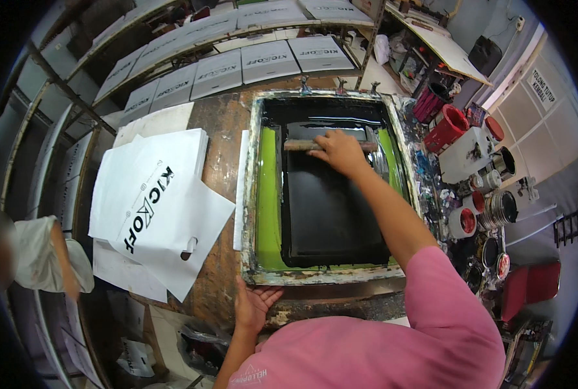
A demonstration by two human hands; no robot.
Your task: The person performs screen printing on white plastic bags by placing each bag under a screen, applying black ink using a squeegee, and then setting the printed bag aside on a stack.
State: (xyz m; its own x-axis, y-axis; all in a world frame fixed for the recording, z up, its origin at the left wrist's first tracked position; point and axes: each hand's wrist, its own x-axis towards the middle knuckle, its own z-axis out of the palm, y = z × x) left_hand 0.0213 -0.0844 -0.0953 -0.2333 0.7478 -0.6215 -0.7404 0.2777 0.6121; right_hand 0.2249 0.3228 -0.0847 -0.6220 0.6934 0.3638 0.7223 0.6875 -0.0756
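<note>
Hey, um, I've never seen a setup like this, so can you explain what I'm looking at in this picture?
Sure. There's no robot here: it's a person working with two bare hands. The single picture comes from a wide fisheye camera on their head, looking down, so straight edges bend near the rim.

On the worn table lies a framed screen, with a wet-looking black layer across its middle and green along the sides. The right hand grips a wooden bar over it. The left hand is open, palm up, by the frame's near left corner; I can't tell whether it touches.

To the left is a pile of printed white sheets; to the right, paint-stained containers.
</note>
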